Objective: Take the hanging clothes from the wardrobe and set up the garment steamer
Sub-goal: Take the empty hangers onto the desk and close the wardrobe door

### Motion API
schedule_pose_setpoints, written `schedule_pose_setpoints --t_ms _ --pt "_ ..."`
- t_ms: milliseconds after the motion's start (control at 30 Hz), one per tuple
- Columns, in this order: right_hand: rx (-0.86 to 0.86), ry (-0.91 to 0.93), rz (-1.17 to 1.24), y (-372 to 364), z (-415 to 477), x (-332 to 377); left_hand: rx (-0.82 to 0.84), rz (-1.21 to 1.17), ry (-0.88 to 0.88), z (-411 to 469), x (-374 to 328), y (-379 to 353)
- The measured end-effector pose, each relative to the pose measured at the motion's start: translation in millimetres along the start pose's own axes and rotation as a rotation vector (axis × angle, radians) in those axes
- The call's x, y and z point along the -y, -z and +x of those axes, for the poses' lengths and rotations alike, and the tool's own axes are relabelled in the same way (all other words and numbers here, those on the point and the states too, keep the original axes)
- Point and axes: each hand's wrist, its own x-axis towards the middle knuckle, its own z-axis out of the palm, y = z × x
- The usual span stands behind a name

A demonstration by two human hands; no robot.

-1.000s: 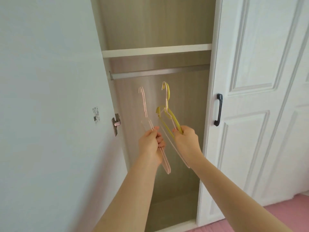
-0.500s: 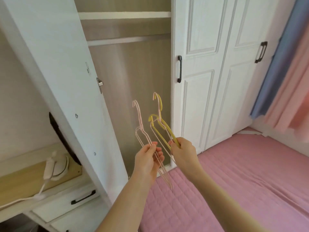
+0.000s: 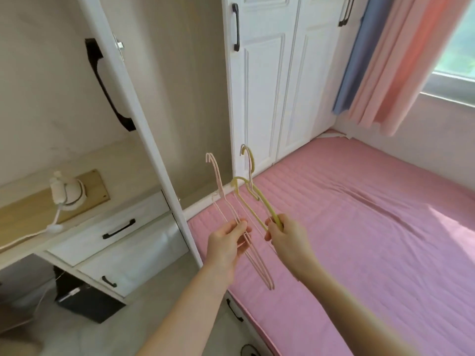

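My left hand (image 3: 226,242) grips thin pink hangers (image 3: 218,183) by their lower bars, hooks pointing up. My right hand (image 3: 285,235) holds yellow hangers (image 3: 253,199) by one arm, just right of the pink ones. All hangers are bare, with no clothes on them. Both hands hover over the near left corner of the pink bed (image 3: 359,227). Behind them the wardrobe (image 3: 185,98) stands with its door (image 3: 128,98) swung open. A small white steamer (image 3: 68,192) with a cord rests on the desk (image 3: 30,209) at the left.
White closed wardrobe doors (image 3: 270,86) with black handles stand behind the bed. Blue and pink curtains (image 3: 385,60) hang by a window at the right. White drawers (image 3: 115,232) sit under the desk, and a black box (image 3: 84,299) lies on the floor.
The view has swung down and right, away from the wardrobe rail, to the bed and desk. Both hands keep the same grip on the hangers and have come lower, over the bed.
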Motion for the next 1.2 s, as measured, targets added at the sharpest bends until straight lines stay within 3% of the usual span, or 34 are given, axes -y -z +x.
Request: schedule_pose_setpoints --t_ms 367,600,1200 --pt "0.175 -0.057 0.027 -1 -85 -54 -0.153 0.031 0.104 -69 81 21" --pt "0.323 -0.024 -0.014 3 -111 -73 -0.315 -0.101 0.135 -103 114 17" --pt "0.669 0.166 -0.114 -38 -144 -87 -0.47 -0.33 0.144 -152 133 54"
